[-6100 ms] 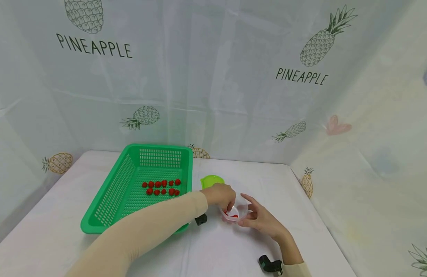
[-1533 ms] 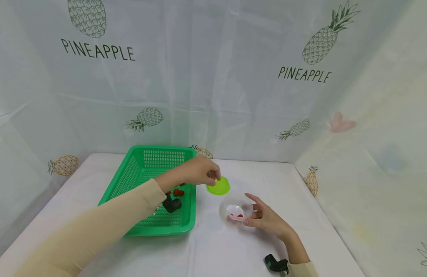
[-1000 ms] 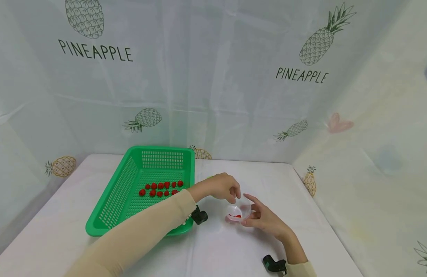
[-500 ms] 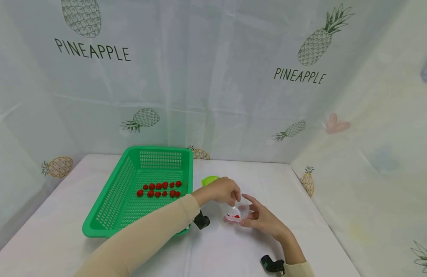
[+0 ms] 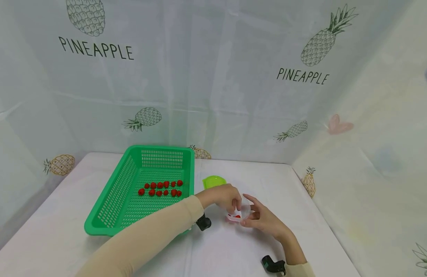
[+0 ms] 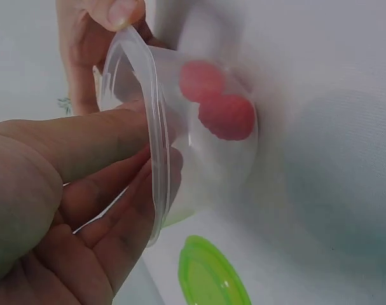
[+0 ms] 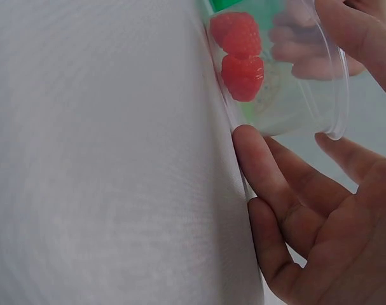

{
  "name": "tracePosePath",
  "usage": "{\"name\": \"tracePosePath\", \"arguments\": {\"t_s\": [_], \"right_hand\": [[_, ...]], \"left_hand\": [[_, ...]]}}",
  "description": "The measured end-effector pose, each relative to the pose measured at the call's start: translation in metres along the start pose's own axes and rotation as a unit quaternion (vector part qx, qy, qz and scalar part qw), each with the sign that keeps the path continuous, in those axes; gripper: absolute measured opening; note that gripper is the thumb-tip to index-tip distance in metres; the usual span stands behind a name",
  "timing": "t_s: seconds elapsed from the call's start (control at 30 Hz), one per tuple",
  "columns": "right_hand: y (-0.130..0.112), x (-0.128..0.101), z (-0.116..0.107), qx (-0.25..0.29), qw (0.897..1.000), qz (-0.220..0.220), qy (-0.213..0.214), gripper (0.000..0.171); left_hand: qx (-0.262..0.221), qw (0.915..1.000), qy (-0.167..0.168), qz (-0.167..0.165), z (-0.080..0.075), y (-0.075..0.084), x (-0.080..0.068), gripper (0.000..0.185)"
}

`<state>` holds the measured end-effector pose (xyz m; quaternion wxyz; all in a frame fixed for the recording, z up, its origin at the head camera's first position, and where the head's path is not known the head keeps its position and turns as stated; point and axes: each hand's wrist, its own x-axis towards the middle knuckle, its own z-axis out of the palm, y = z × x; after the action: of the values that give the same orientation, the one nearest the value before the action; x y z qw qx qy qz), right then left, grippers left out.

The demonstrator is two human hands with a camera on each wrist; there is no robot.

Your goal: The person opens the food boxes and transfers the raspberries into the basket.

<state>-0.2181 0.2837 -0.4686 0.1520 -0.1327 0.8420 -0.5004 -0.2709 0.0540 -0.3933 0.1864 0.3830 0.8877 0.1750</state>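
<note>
A clear plastic cup [image 5: 247, 211] stands on the white table with a few raspberries [image 7: 242, 77] at its bottom. My right hand [image 5: 265, 222] holds the cup from the right, its thumb at the rim and fingertips by the base. From the left, my left hand [image 5: 223, 197] reaches over and dips its fingers into the cup's mouth. Between those fingers no raspberry shows in the left wrist view; the raspberries [image 6: 227, 117] lie deeper, against the base. Behind the left hand is a bright green lid [image 5: 213, 181], partly covered by it.
To the left stands a green slotted basket [image 5: 194, 169] with two rows of raspberries [image 5: 160, 185] on its floor. My left sleeve [image 5: 147, 232] crosses in front of its near right corner. A curtain printed with pineapples hangs behind the table.
My left hand has come from beside the basket, over the lid, to the cup and lowered its fingers inside. Compared with the oldest frame, the basket's front row has one more raspberry at its left.
</note>
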Motion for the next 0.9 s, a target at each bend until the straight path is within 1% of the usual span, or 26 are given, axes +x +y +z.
{"name": "tracePosePath", "arguments": {"t_s": [0.1,0.23,0.33,0.53,0.77,0.9], "right_hand": [[0.001,0.0,0.0,-0.003,1.0,0.001,0.001,0.098],[0.003,0.0,0.002,-0.002,1.0,0.0,0.001,0.098],[0.004,0.001,0.002,-0.002,1.0,0.003,0.004,0.098],[0.004,0.002,0.0,-0.006,1.0,-0.003,0.002,0.099],[0.003,0.002,0.0,-0.009,1.0,-0.001,0.001,0.1],[0.003,0.002,0.001,-0.009,1.0,-0.001,0.001,0.1]], "left_hand": [[0.007,0.9999,-0.008,0.002,0.003,0.002,0.002,0.015],[0.017,0.9998,-0.01,0.01,0.008,0.003,0.006,0.018],[0.031,0.9994,-0.005,0.013,0.013,0.004,0.009,0.017],[0.063,0.9978,0.013,0.014,0.019,0.005,0.013,0.007],[0.057,0.9978,0.033,0.001,0.022,0.008,0.011,0.003],[0.05,0.9977,0.043,-0.011,0.023,0.01,0.008,0.005]]}}
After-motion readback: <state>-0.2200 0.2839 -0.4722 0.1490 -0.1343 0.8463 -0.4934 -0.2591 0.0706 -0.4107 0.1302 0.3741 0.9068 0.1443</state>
